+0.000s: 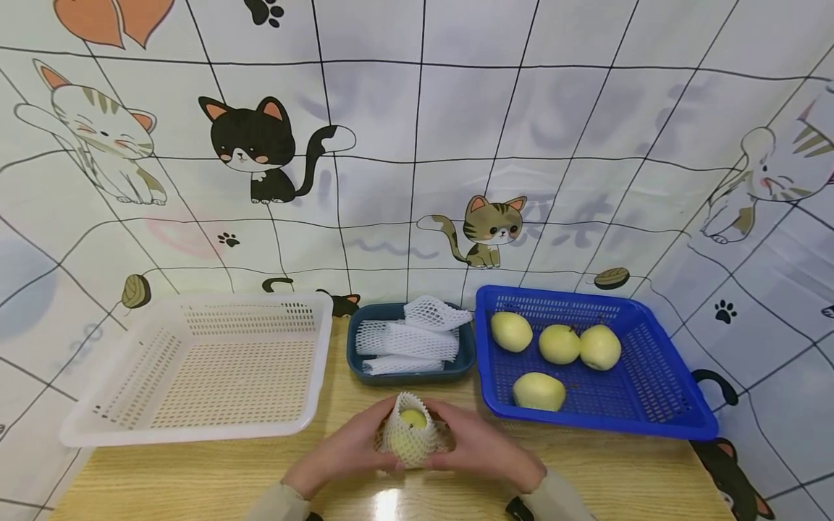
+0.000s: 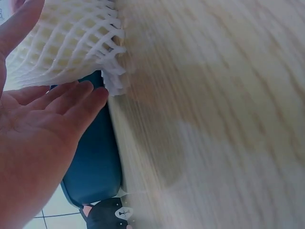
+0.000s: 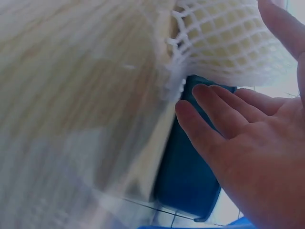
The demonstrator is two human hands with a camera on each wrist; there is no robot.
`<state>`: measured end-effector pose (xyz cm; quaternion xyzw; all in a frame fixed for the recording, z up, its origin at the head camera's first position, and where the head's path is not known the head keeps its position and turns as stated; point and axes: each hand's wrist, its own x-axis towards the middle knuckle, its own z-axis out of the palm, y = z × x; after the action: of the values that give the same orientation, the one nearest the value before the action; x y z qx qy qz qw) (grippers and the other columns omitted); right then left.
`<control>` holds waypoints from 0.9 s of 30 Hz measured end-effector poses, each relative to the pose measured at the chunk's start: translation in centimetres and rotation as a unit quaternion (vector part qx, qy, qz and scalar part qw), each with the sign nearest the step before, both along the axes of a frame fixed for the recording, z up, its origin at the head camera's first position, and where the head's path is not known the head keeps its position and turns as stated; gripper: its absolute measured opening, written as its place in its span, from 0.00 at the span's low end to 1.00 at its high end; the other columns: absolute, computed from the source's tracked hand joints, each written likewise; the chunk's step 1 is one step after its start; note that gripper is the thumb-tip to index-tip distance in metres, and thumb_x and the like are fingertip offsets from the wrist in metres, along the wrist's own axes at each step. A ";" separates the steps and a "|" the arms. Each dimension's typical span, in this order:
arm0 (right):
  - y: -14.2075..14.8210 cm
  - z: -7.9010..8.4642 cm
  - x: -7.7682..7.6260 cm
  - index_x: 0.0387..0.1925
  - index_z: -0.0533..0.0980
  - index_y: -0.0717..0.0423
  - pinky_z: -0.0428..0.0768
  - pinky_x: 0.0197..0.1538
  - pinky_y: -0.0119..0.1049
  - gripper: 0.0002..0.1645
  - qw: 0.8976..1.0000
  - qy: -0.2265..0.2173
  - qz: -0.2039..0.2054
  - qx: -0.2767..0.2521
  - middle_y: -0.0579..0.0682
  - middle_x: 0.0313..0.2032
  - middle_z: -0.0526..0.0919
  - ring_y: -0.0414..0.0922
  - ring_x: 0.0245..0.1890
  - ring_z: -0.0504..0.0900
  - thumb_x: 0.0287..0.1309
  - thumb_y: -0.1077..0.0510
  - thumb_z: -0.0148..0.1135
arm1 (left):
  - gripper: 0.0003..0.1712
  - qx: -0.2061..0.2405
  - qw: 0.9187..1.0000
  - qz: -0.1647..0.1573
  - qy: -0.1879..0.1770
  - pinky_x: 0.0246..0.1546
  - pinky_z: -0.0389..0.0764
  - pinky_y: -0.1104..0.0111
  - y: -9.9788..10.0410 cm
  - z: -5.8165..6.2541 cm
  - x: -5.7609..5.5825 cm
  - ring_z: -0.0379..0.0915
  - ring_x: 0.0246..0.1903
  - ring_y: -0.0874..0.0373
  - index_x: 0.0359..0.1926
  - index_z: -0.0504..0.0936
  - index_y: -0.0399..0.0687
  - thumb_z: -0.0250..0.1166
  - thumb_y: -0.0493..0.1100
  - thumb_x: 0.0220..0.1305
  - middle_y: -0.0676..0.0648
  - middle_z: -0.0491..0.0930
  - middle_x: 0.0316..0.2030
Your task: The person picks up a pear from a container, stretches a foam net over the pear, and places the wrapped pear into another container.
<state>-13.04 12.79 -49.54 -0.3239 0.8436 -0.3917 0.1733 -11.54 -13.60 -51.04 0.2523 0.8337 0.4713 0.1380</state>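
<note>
A yellow-green apple (image 1: 413, 418) sits low over the table in a white foam net sleeve (image 1: 410, 447). The sleeve's top is open, so the apple's crown shows. My left hand (image 1: 355, 447) holds the sleeved apple from the left, and my right hand (image 1: 478, 447) holds it from the right. In the head view both thumbs lie at the near side, with fingers reaching round the far side. The left wrist view shows the net (image 2: 71, 40) between thumb and fingers; the other fingers extend below it. The right wrist view shows the net (image 3: 228, 40) in a similar way.
Behind the hands stands a dark teal box (image 1: 410, 378) with several white foam nets (image 1: 407, 340). A blue basket (image 1: 645, 423) at the right contains several yellow-green apples (image 1: 511, 331). At the left is a white basket (image 1: 195, 434). A cat-print wall covering (image 1: 378, 181) rises behind the wooden table (image 1: 195, 485).
</note>
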 end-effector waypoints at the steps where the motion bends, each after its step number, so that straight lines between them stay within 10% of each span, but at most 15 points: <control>1: -0.1 -0.1 0.0 0.77 0.63 0.50 0.74 0.67 0.43 0.52 1.000 0.003 0.002 0.004 0.48 0.70 0.73 0.45 0.67 0.73 0.58 0.38 0.75 | 0.56 -0.001 1.000 -0.001 0.000 0.66 0.72 0.60 0.1 0.0 0.0 0.72 0.63 0.54 0.76 0.63 0.51 0.83 0.47 0.49 0.52 0.74 0.67; 27: -1.3 -1.9 0.1 0.70 0.67 0.55 0.82 0.56 0.39 0.48 0.985 0.161 0.008 0.061 0.49 0.57 0.83 0.42 0.55 0.82 0.54 0.46 0.81 | 0.51 -0.057 0.994 0.010 0.096 0.60 0.77 0.61 1.1 -0.9 0.7 0.74 0.55 0.61 0.69 0.66 0.45 0.83 0.37 0.45 0.51 0.77 0.57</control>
<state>-12.93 11.52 -51.40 -0.3780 0.8802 -0.2812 0.0575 -10.84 -12.47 -51.92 0.2799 0.8711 0.3980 0.0667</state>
